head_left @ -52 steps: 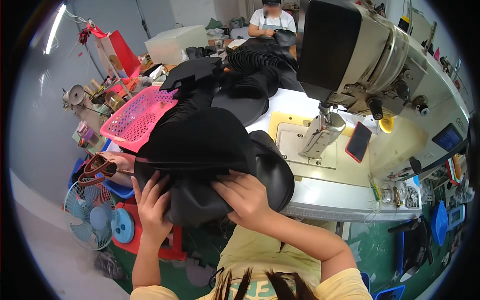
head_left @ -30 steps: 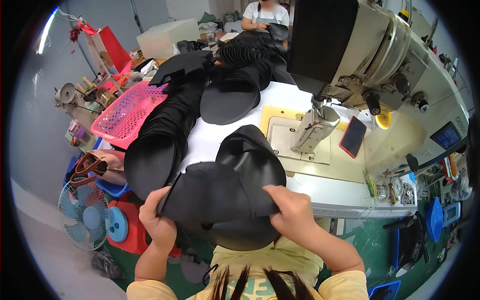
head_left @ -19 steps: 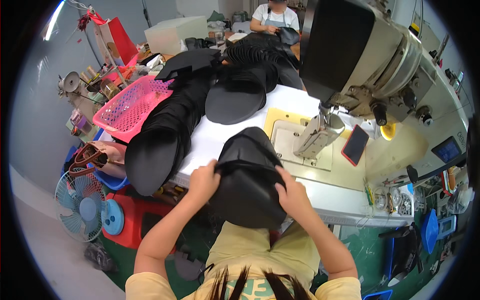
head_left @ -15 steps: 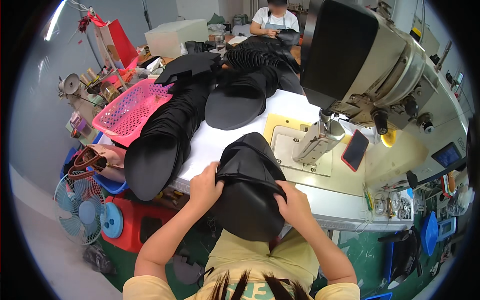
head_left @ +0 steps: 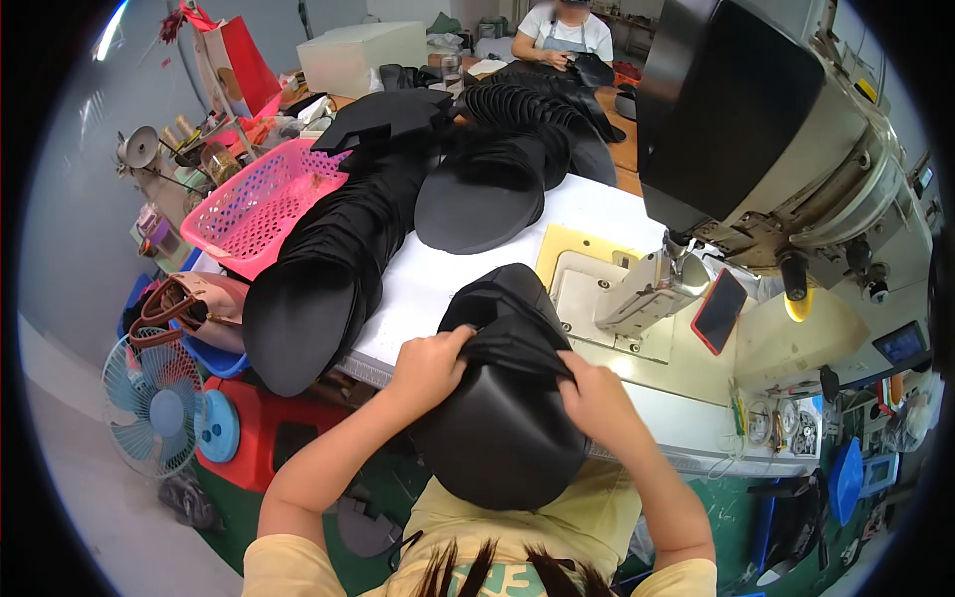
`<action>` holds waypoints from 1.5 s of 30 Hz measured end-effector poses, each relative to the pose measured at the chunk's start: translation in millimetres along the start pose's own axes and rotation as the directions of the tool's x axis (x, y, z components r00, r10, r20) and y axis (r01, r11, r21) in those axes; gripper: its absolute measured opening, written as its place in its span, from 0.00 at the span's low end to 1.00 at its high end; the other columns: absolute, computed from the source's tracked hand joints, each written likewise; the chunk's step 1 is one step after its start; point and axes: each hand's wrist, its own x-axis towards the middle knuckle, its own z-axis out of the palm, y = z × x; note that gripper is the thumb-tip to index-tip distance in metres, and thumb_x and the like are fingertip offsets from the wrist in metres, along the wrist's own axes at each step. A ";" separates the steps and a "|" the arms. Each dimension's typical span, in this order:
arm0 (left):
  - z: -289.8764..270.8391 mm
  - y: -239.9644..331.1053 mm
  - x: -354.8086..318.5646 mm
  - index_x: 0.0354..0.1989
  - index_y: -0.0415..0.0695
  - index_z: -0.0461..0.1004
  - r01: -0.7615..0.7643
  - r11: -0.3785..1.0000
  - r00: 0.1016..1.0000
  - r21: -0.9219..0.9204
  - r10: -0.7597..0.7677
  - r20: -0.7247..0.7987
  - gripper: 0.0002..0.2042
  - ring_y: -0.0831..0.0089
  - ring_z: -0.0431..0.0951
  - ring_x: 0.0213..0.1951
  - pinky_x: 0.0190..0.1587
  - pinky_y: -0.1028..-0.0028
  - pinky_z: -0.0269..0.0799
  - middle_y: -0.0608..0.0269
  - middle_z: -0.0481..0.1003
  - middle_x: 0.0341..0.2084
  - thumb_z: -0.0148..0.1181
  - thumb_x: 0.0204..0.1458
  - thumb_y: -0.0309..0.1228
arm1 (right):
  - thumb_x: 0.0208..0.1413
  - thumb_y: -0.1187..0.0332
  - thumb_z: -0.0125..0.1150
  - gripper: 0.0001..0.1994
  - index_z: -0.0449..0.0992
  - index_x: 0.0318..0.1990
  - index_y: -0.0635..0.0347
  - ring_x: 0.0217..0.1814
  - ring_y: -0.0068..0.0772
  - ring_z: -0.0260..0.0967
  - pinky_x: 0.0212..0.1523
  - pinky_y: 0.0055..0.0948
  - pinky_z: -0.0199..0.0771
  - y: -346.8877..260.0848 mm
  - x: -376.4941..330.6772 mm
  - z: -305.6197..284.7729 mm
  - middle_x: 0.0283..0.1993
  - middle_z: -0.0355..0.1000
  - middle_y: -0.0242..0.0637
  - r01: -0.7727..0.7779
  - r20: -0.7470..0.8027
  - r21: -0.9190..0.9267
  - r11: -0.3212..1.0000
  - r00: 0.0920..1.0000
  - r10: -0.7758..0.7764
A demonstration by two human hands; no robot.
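Since the earlier frame, both hands have drawn the stack of black oval fabric pieces [head_left: 502, 398] to the white counter [head_left: 438, 269] edge. Left hand [head_left: 430, 366] and right hand [head_left: 595, 398] clutch its folded top. Loosely gripped, pieces could slide floorward.

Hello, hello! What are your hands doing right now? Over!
Left hand and right hand both gripping the folded black fabric piece at the table edge. Sewing machine just ahead. Long stack of black pieces on the left.
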 end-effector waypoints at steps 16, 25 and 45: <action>12.3 -4.8 37.4 0.49 0.42 0.72 -0.246 0.941 0.899 0.230 0.311 -0.308 0.29 0.63 0.72 0.35 0.33 0.68 0.67 0.59 0.70 0.31 0.69 0.30 0.26 | 0.50 0.53 0.64 0.33 0.65 0.60 0.62 0.67 0.48 0.57 0.66 0.48 0.54 -19.3 -13.1 63.4 0.64 0.60 0.51 0.450 0.112 -0.372 0.812 0.890 -0.442; 3.8 -5.9 38.5 0.48 0.38 0.71 -0.126 0.986 0.961 0.104 0.148 -0.235 0.22 0.62 0.73 0.33 0.31 0.68 0.72 0.58 0.70 0.29 0.57 0.38 0.18 | 0.51 0.44 0.59 0.39 0.62 0.61 0.67 0.70 0.46 0.52 0.67 0.49 0.52 -13.2 -4.4 58.3 0.66 0.57 0.51 0.466 0.168 -0.378 0.800 0.884 -0.436; 44.7 -113.6 249.7 0.64 0.45 0.59 -0.019 0.921 0.937 0.388 0.152 -0.316 0.37 0.51 0.56 0.65 0.64 0.51 0.53 0.47 0.61 0.60 0.68 0.42 0.33 | 0.45 0.82 0.57 0.03 0.75 0.27 0.65 0.20 0.39 0.69 0.22 0.31 0.68 54.0 -8.7 37.6 0.21 0.72 0.41 0.299 -0.664 -0.126 0.946 0.683 -0.304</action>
